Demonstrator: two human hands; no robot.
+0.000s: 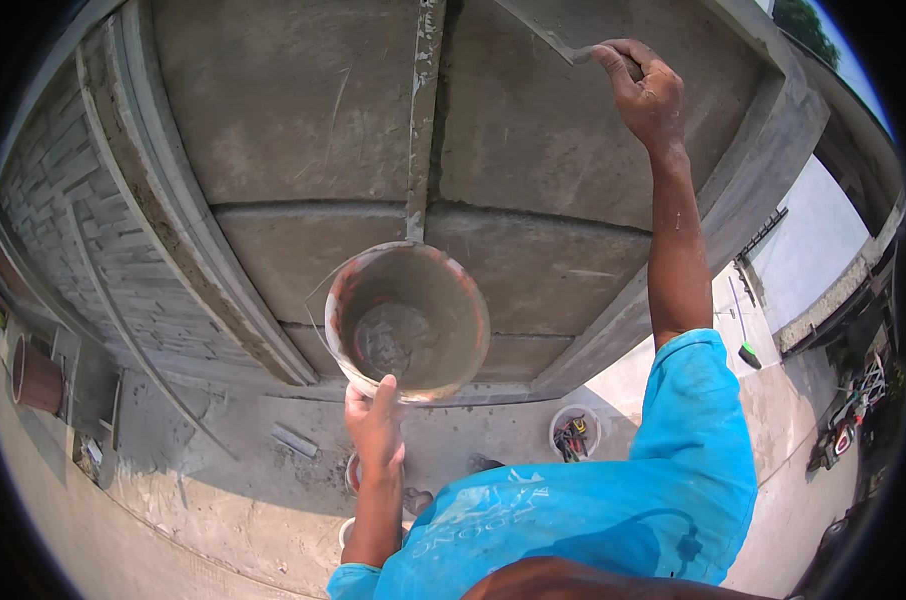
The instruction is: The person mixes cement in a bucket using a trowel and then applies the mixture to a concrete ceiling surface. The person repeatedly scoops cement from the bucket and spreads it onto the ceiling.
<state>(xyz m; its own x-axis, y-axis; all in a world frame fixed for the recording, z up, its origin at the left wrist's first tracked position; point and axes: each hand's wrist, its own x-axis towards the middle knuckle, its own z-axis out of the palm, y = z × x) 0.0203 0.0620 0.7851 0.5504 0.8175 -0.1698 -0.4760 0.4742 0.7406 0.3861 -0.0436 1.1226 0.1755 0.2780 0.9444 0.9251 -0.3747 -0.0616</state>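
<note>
My left hand [376,428] grips the near rim of a mortar-smeared bucket [458,325], thumb over the edge. The bucket is tipped so its inside shows, with grey wet mortar [393,340] at the bottom. My right hand [648,90] is raised at the upper right, fingers closed round the handle of a trowel [545,36]. The trowel's blade appears nearly edge-on and runs out of view at the top. Both hands are before a grey plastered wall [533,140] with grooves and a vertical, mortar-spotted strip [421,120]. Whether the trowel touches the wall, I cannot tell.
On the floor below stands a white bucket [554,428] with tools in it. A short metal bar [294,440] lies left of my left arm. At the left, a long thin strip [123,310] leans against a brick-patterned wall [63,180]. A green-headed broom [749,355] is at the right.
</note>
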